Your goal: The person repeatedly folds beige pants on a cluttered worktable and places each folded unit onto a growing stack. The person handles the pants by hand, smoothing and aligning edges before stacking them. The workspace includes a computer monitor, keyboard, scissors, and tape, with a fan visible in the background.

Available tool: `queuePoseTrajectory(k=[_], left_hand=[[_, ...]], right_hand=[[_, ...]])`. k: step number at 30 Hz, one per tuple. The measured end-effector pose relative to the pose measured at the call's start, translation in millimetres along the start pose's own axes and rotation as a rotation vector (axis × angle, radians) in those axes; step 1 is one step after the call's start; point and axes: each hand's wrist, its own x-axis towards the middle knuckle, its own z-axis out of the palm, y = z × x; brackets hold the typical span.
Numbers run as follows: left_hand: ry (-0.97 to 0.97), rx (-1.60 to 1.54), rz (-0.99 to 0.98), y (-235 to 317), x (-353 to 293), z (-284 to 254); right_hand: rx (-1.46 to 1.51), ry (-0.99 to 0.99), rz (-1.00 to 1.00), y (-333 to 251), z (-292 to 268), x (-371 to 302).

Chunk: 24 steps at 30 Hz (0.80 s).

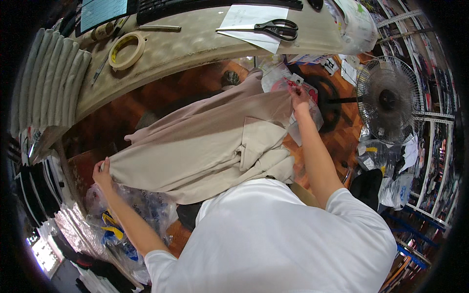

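A beige garment (205, 141) is stretched out sideways in front of me, over my lap. Its far part looks pinkish in shadow, and its near right part lies in bunched folds. I cannot tell what kind of garment it is. My left hand (102, 175) pinches its left edge between thumb and fingers. At the upper right, my right hand (300, 99) grips the opposite end, held farther from me than the left.
Beyond the cloth, a worn table (195, 41) bears black-handled scissors (282, 30), a tape roll (126, 51) and white paper (244, 18). Folded grey cloths (49, 80) stack at left. A fan (388, 97) stands at right before shelves. Plastic bags (146, 207) lie at lower left.
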Motion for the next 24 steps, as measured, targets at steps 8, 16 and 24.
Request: queuePoseTrajectory(k=[8, 16, 24], left_hand=[[-0.446, -0.908, -0.695, -62, -66, 117], [-0.411, -1.17, -0.739, -137, -103, 113], [-0.19, -0.998, -0.506, -75, -81, -11]], right_hand=[[-0.581, -0.212, -0.42, -76, 22, -101], [-0.263, -0.47, -0.148, -100, 7, -120], [-0.639, -0.231, -0.399, -81, 23, -118]])
